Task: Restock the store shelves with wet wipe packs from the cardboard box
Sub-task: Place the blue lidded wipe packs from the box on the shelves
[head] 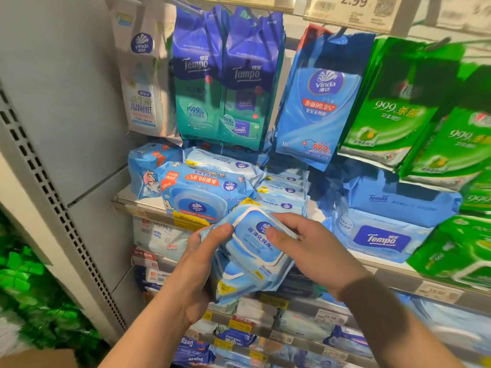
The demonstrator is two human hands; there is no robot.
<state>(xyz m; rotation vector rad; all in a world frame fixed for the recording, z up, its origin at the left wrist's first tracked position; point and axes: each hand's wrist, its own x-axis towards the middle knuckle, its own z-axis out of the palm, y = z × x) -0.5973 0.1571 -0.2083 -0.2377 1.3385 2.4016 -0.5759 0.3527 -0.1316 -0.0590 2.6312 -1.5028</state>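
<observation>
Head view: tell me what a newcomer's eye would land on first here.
First, the light blue wet wipe packs at centre, gripped by the left hand from below and the right hand on top, in front of the shelf edge. Next, the hanging Vinda pack above right, and the bright green packs on the far right.

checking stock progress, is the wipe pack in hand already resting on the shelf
No, both the left hand and right hand hold the Vinda wipe packs in front of the shelf.
</observation>
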